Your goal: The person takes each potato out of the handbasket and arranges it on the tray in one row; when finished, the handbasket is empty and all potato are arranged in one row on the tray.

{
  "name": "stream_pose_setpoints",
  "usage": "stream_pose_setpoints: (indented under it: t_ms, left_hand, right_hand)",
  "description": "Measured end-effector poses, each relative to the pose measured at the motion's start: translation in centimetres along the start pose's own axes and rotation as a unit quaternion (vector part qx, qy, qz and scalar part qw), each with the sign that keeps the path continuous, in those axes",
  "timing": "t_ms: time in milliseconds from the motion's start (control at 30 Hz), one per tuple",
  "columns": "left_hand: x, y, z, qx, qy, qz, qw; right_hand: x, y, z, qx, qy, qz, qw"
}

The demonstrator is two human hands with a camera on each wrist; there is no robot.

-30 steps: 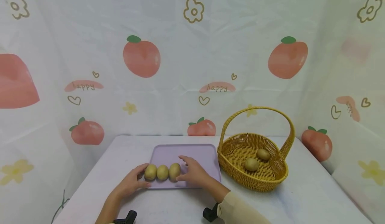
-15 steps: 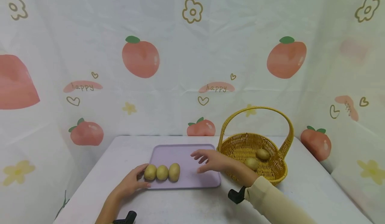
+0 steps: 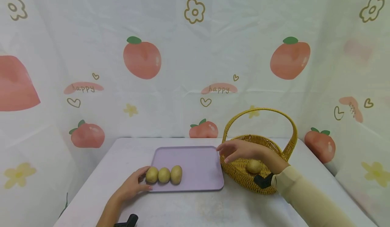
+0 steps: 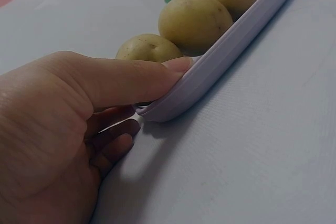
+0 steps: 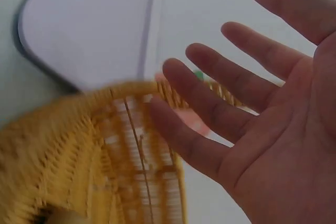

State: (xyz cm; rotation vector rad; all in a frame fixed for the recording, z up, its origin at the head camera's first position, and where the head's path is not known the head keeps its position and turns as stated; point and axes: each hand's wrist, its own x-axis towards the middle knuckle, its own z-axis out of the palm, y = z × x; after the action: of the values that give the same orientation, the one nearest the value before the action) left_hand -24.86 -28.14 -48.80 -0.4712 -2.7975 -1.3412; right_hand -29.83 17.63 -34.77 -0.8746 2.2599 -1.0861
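In the head view three potatoes [image 3: 164, 175] lie in a row at the left front of a lilac tray [image 3: 201, 169]. My left hand [image 3: 133, 184] holds the tray's front left corner, close to the leftmost potato. The left wrist view shows the thumb [image 4: 131, 80] along the rim and the other fingers loosely bent by the outer corner. Over the left side of a wicker basket [image 3: 240, 181] hovers my right hand [image 3: 240, 150], fingers spread and palm bare in the right wrist view. One potato [image 3: 254, 166] shows inside the basket under the right forearm.
The basket's tall arched handle [image 3: 262, 109] rises around the right arm's area. Behind the white table [image 3: 182, 208] hangs a white cloth [image 3: 170, 112] printed with fruit. Black wrist mounts sit on both forearms.
My right hand has left the rightmost potato and moved right across the tray to the basket, now covering the second potato there. The left hand and the row of potatoes stay put.
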Motion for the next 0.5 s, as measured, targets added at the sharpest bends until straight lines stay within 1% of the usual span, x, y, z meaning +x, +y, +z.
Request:
stream_pose_setpoints:
  t_ms: [133,267,333,500]
  left_hand:
    - [0.0,0.0,0.0,0.003,0.003,0.003,1.0]
    - [0.1,-0.1,0.0,0.004,0.005,0.005,1.0]
    - [0.1,-0.1,0.0,0.003,0.003,0.005,1.0]
    - [0.1,-0.2,-0.1,-0.001,-0.003,0.007,1.0]
  right_hand:
    - [-1.0,1.2,-1.5,0.042,0.012,0.032,0.999]
    - [-1.6,2.9,-2.7,0.081,0.019,0.059,0.995]
    - [-1.9,3.7,-3.2,0.08,0.023,0.072,0.994]
    - [-2.6,5.4,-3.8,0.055,0.028,0.097,0.993]
